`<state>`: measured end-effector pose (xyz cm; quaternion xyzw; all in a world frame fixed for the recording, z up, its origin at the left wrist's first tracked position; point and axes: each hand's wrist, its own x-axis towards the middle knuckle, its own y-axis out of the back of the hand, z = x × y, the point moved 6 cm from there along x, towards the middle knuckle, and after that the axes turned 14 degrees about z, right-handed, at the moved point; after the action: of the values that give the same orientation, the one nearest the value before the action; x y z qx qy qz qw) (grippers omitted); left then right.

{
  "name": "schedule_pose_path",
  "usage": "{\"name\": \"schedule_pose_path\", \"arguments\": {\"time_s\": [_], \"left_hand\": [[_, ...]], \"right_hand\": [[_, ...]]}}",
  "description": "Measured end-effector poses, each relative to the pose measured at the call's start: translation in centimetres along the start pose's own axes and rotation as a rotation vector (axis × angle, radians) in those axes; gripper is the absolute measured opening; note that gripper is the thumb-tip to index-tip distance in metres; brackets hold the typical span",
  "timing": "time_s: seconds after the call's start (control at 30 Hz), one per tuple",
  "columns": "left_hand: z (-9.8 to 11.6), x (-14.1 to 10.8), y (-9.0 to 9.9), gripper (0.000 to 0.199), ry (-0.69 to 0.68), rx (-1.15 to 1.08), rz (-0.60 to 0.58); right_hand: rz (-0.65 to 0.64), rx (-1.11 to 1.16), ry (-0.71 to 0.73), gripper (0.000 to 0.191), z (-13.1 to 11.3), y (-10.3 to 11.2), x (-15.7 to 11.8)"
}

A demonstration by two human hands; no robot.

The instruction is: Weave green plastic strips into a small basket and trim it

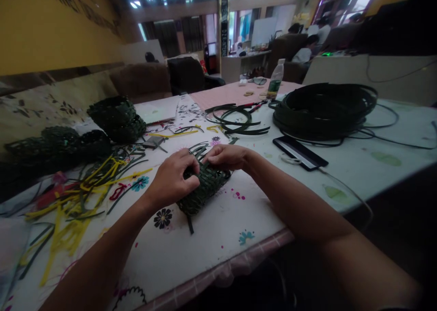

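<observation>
A small dark green woven piece (201,192) lies tilted on the patterned tablecloth, with loose strip ends sticking up at its far side and one strip pointing down at the near side. My left hand (175,176) is closed on its left upper edge, fingers curled over it. On the far right edge, my right hand (225,157) pinches at the woven piece, thumb and forefinger together near the strip ends. Whether a single strip sits between those fingertips is too small to tell.
Yellow and green strips (85,188) litter the left side, before woven pieces (116,117). A large strip coil (324,113), a phone (300,153) with a cable, a bottle (276,79) and red-handled pliers (254,105) lie beyond. A person (303,53) sits in the background.
</observation>
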<state>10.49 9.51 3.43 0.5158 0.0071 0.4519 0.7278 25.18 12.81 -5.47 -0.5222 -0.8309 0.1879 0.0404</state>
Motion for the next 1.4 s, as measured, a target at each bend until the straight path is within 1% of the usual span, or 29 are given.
{"name": "schedule_pose_path", "arguments": {"time_s": [0.13, 0.2, 0.27, 0.4, 0.5, 0.6, 0.63, 0.7, 0.8, 0.87, 0.93, 1.03, 1.17, 1.27, 1.33, 1.4], "left_hand": [[0.1, 0.0, -0.1, 0.008, -0.004, 0.012, 0.003], [0.1, 0.0, -0.1, 0.007, -0.005, 0.014, 0.003], [0.1, -0.1, -0.1, 0.007, -0.005, 0.012, -0.002], [0.1, 0.1, -0.1, 0.007, 0.001, 0.008, 0.001], [-0.2, 0.2, 0.1, 0.009, 0.015, -0.032, 0.029], [-0.7, 0.4, 0.7, 0.014, 0.019, -0.120, 0.033], [-1.0, 0.4, 0.9, 0.017, 0.014, -0.152, 0.015], [-1.6, 0.5, 1.4, 0.023, -0.019, -0.215, -0.068], [-2.3, 0.3, 2.0, 0.036, -0.134, -0.284, -0.270], [-2.9, 0.3, 2.6, 0.047, -0.200, -0.299, -0.331], [-3.3, 0.3, 2.8, 0.051, -0.233, -0.314, -0.372], [-3.5, 0.2, 2.7, 0.055, -0.250, -0.336, -0.416], [-3.5, -0.2, 2.6, 0.065, -0.254, -0.351, -0.439], [-3.5, -0.3, 2.5, 0.066, -0.238, -0.329, -0.431], [-3.4, -0.3, 2.5, 0.065, -0.250, -0.313, -0.416], [-3.4, -0.3, 2.7, 0.062, -0.276, -0.298, -0.383]], "right_hand": [[-0.038, -0.129, 0.036, 0.028, -0.7, -0.9, -0.5], [-0.054, -0.188, 0.069, 0.031, -1.0, -1.3, -0.7], [-0.047, -0.232, 0.102, 0.034, -1.4, -1.6, -0.9], [-0.048, -0.312, 0.131, 0.033, -1.9, -1.9, -1.3], [-0.034, -0.288, 0.165, 0.034, -2.3, -2.2, -1.3], [-0.005, -0.241, 0.163, 0.039, -2.2, -2.2, -1.3], [0.004, -0.236, 0.156, 0.041, -2.2, -2.1, -1.3], [0.024, -0.237, 0.147, 0.042, -2.0, -1.8, -1.2], [0.057, -0.209, 0.132, 0.039, -1.8, -1.3, -1.1], [0.064, -0.180, 0.119, 0.036, -1.7, -1.1, -1.0], [0.060, -0.160, 0.104, 0.033, -1.6, -1.0, -1.0], [0.040, -0.136, 0.083, 0.034, -1.4, -1.0, -0.8], [0.042, -0.121, 0.069, 0.032, -1.2, -0.7, -0.6], [0.028, -0.115, 0.069, 0.032, -1.3, -0.7, -0.7], [0.003, -0.116, 0.067, 0.036, -1.3, -0.8, -0.7], [0.006, -0.114, 0.072, 0.038, -1.3, -0.9, -0.8]]}}
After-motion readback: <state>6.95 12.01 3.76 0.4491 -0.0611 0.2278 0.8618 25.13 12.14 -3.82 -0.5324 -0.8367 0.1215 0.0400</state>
